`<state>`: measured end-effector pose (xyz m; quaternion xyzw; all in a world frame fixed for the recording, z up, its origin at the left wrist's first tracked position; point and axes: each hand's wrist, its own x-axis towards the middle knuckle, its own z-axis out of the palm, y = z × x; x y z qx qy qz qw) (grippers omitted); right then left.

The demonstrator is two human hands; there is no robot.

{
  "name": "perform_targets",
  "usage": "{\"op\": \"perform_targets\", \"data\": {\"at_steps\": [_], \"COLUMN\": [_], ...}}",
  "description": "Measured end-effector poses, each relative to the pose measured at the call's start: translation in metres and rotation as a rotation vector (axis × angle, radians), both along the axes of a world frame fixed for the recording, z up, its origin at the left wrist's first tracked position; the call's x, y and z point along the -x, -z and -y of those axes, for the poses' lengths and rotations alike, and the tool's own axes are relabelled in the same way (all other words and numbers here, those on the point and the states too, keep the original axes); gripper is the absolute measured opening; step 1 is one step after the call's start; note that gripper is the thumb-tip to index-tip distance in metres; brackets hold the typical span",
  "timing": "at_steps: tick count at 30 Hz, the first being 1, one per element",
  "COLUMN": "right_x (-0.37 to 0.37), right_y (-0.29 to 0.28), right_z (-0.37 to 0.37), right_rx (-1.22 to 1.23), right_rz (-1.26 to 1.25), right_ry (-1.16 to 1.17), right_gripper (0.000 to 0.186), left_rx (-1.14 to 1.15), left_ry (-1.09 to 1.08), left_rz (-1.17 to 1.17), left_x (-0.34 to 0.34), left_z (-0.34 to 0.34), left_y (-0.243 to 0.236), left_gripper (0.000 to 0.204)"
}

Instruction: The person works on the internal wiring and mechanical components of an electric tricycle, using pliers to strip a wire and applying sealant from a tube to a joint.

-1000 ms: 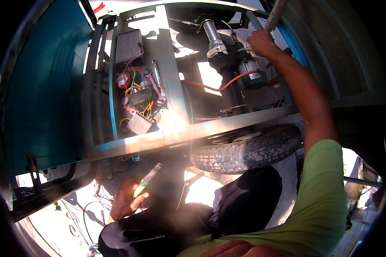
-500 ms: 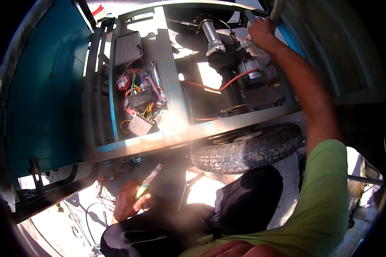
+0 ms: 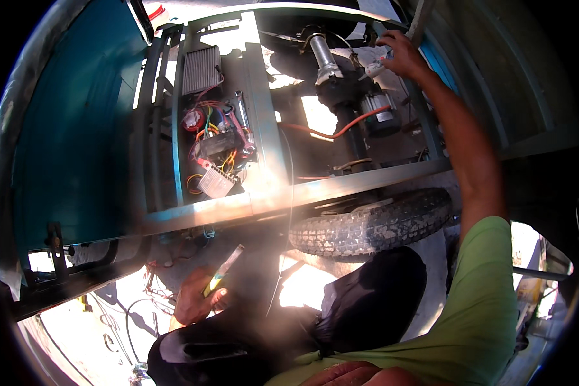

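Observation:
My left hand (image 3: pixel 196 297), low at the left by my knee, is closed round a yellow-handled tool (image 3: pixel 224 269) with a long, pale, flat end pointing up and away. My right arm reaches across the metal frame (image 3: pixel 367 175) to its far right part. There my right hand (image 3: pixel 406 56) is curled on a small white object (image 3: pixel 374 67) whose narrow end points down and left; its kind is unclear. Below that hand are a silver-and-black motor (image 3: pixel 381 114) and an axle housing (image 3: pixel 334 87) with an orange cable (image 3: pixel 331 135) running past.
A ribbed grey box (image 3: pixel 201 69), tangled wires with a black box (image 3: pixel 215 147), and a wrench (image 3: pixel 243 119) lie in the frame's left bay. A muddy tyre (image 3: pixel 373 225) stands before my knees. A blue-green panel (image 3: pixel 77 135) rises at left; loose cables (image 3: pixel 132 315) lie on the ground.
My right hand has drawn slightly down and right, away from the far frame bar, with the white object beside its fingers. The view has shifted a little. My left hand keeps the tool nearly still.

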<state>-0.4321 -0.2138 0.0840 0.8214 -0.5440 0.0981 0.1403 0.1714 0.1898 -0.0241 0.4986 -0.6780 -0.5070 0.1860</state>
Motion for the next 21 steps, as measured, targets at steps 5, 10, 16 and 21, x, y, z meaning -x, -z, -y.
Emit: {"op": "perform_targets", "data": {"at_steps": [5, 10, 16, 21], "right_x": [-0.010, -0.012, -0.035, -0.022], "right_y": [0.019, 0.035, 0.036, 0.040], "right_z": [-0.008, -0.013, -0.028, -0.023], "right_rx": [0.159, 0.339, 0.368, 0.389], "right_rz": [0.116, 0.170, 0.287, 0.473], "right_ry": [0.047, 0.055, 0.143, 0.132], "right_gripper": [0.051, 0.050, 0.049, 0.043], "left_rx": [0.043, 0.012, -0.155, -0.287], "left_ry": [-0.041, -0.094, 0.000, -0.150], "left_rz": [0.062, 0.262, 0.809, 0.484], "left_x": [-0.014, -0.038, -0.055, -0.084], "left_z": [-0.020, -0.049, -0.063, -0.054], "left_y": [0.036, 0.096, 0.092, 0.068], "left_gripper": [0.023, 0.022, 0.020, 0.020]}}
